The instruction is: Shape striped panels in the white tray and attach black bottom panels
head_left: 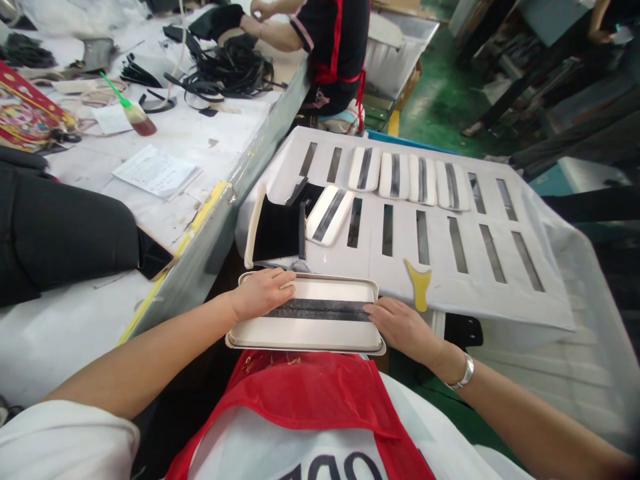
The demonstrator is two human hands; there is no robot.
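Observation:
In front of my waist is a white rectangular panel with rounded corners, a raised rim and a black strip along its middle. My left hand grips its left end, the fingers lying over the top and reaching the strip. At the right end my right hand holds the edge, fingertips on the end of the strip. Just beyond the panel, a black-lined open piece with a white edge stands beside a similar white panel on the slotted table.
The white-covered table has rows of slots and carries several striped white panels and a yellow forked piece. On the left bench are a phone, papers, a glue bottle and black straps. A co-worker sits beyond.

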